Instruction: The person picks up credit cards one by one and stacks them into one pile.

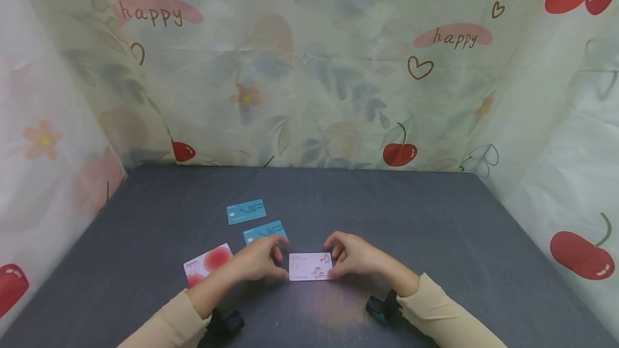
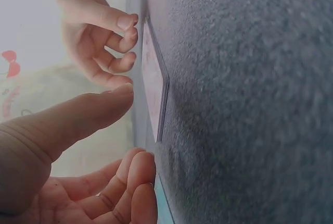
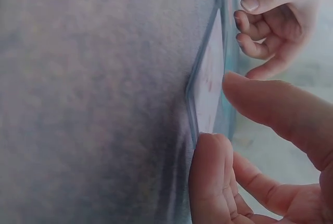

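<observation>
A pale pink VIP card (image 1: 304, 267) lies flat on the dark table between the two hands. From the side, in the left wrist view, its edge shows layers, like a small stack of cards (image 2: 153, 86). My left hand (image 1: 261, 259) is at its left edge, thumb and fingers loosely bent and spread apart. On the opposite side my right hand (image 1: 355, 255) hovers in a similar pose, its thumb near the lower right corner. Neither hand grips the stack; whether a fingertip touches it I cannot tell.
Two blue VIP cards (image 1: 246, 211) lie behind and left of the stack, the nearer one (image 1: 258, 230) partly under my left fingers in view. A pink card with red circles (image 1: 200, 265) lies left, partly hidden by my left forearm. Printed curtains (image 1: 309, 111) surround the dark tabletop (image 1: 411, 203).
</observation>
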Demonstrator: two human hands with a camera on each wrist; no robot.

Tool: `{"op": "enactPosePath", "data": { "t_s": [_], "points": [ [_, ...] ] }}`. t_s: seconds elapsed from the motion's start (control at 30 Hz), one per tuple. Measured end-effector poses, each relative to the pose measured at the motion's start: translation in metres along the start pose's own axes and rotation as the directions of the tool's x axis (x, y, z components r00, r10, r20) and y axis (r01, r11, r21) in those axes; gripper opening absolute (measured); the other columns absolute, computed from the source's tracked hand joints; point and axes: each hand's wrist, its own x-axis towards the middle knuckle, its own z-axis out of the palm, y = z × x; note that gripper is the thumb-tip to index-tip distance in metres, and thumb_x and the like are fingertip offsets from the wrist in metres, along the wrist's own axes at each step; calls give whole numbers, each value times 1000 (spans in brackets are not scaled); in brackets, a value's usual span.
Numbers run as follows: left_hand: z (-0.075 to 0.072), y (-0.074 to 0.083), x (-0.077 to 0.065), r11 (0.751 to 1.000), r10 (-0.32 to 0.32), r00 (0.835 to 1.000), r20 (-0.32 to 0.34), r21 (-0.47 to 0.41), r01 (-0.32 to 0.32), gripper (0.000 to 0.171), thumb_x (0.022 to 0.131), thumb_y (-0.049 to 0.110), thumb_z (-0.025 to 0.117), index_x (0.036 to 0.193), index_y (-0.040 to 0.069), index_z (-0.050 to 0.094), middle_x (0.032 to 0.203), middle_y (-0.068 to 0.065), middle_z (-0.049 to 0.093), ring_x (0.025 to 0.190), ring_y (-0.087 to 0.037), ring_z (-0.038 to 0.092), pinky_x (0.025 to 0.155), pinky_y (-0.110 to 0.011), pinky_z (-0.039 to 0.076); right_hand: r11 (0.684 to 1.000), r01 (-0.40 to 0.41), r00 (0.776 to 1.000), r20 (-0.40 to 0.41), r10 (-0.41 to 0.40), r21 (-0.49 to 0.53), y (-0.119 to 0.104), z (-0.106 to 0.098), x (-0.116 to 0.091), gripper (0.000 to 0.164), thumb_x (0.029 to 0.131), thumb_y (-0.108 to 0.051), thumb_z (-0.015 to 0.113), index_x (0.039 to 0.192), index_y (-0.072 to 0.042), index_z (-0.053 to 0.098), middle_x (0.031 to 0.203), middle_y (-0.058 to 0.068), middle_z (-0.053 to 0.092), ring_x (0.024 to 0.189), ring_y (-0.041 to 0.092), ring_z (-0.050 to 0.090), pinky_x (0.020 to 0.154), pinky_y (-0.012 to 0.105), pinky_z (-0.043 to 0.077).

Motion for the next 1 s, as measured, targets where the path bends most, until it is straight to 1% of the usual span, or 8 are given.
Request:
{"op": "enactPosePath", "data": {
  "t_s": [0.2,0.33,0.47,0.6,0.7,0.83,0.93,1.0],
  "points": [
    [-7,0,-3,1000,-26,1000,-6,-2,26,60,70,15,81,122,4,53,84,-3,58,62,-13,51,57,-25,42,999,31,999,-25,-32,-34,-4,-5,3,46,71,-8,76,110,2,54,86,10,56,67,10,55,57,20,45],
    [-13,-1,-4,1000,-24,1000,-16,7,24,61,71,16,80,124,4,52,87,-4,59,63,-12,51,57,-25,42,997,31,998,-44,-34,-65,-9,-8,7,42,75,-12,75,109,1,55,87,9,57,69,12,54,59,21,44],
    [-19,-4,-4,1000,-9,999,-37,10,10,61,71,16,80,123,2,52,87,-5,60,63,-11,52,56,-25,42,995,52,997,-53,-57,-87,-13,-11,13,41,76,-14,74,110,1,56,88,10,58,70,12,54,60,21,45],
    [-25,-9,-6,1000,-3,999,-53,-13,2,60,71,15,79,123,1,52,89,-7,60,65,-11,54,57,-26,43,994,71,996,-47,-74,-80,-16,-14,20,41,77,-14,74,111,1,56,88,10,57,70,12,55,61,21,46],
    [-30,-11,-7,999,-23,998,-63,-31,21,60,72,16,78,124,1,51,91,-8,60,66,-12,54,58,-26,43,995,76,996,-43,-80,-70,-18,-15,26,41,78,-14,73,112,1,56,88,8,57,70,12,54,61,23,46],
    [-35,-16,-7,996,-78,994,-83,-59,73,61,73,17,78,126,2,51,94,-10,60,67,-13,54,60,-27,44,995,77,996,-37,-80,-67,-20,-16,36,42,78,-15,73,113,1,56,88,7,57,70,13,53,62,23,45],
    [-37,-22,-7,993,-112,988,-105,-57,107,62,73,19,78,126,3,51,95,-10,60,70,-13,54,61,-27,44,995,80,996,-30,-82,-59,-23,-17,43,42,78,-15,73,113,0,56,87,6,57,70,13,53,62,23,45],
    [-39,-26,-7,992,-122,985,-124,-43,118,61,73,19,78,125,3,51,95,-9,60,72,-14,54,62,-27,45,995,90,996,-24,-91,-53,-25,-17,48,42,78,-14,73,114,1,56,87,6,56,70,12,53,62,23,45]
  ]
}}
